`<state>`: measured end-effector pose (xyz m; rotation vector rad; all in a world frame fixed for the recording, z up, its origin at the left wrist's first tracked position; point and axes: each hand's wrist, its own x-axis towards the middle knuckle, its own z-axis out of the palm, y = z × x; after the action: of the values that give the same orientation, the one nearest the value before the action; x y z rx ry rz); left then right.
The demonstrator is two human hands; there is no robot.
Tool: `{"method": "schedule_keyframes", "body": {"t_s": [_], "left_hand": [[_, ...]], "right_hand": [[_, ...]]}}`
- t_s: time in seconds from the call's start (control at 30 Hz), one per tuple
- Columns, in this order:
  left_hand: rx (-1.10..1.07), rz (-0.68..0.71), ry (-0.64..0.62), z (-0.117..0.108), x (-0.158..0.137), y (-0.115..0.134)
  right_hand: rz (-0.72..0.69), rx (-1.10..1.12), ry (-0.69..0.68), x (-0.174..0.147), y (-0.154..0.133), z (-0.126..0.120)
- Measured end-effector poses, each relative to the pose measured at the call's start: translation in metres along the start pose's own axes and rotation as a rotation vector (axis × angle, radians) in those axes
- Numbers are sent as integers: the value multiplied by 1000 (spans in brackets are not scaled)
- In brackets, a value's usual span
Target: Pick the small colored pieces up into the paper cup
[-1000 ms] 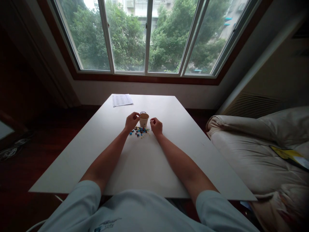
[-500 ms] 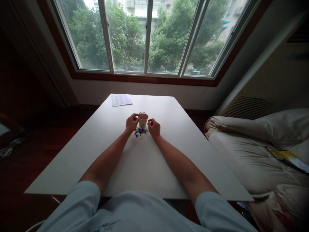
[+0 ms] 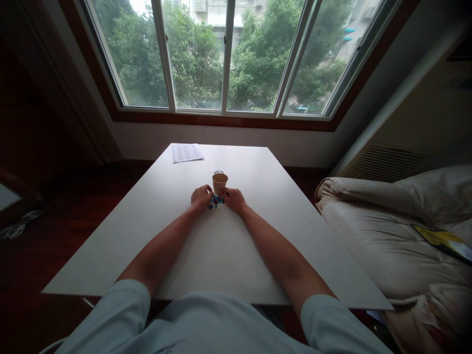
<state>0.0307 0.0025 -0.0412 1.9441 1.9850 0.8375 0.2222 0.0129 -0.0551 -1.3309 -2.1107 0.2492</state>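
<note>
Pieces lie loose on the worktop, in front of the upright cup; its contents are not discernible. Left hand and right hand flank the pieces, fingers narrowed; whether they grip any cannot be told.

- Both arms stretch forward from the lower corners and converge, the left arm slanting to the right, the right arm slanting to the left.
- The forearms are bare; the elbows look only slightly bent.
- The left wrist runs nearly in line with its forearm, and so does the right wrist.
- The left hand is back-up, its fingers curled inward and pointing ahead and to the right.
- The right hand mirrors it, fingers bent ahead and to the left.
- The hands are near each other, apart; whether either thumb meets a fingertip is too small to tell.
</note>
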Motion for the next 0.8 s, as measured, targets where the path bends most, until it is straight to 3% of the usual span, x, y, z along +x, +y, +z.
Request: {"method": "schedule_keyframes", "body": {"t_s": [0.37,0.8], "left_hand": [[181,20,-171,0,-4,6],[160,90,-160,1,-2,1]], "right_hand": [[-30,-173,-198,2,0,-7],[-61,-138,-167,1,-6,-10]]}}
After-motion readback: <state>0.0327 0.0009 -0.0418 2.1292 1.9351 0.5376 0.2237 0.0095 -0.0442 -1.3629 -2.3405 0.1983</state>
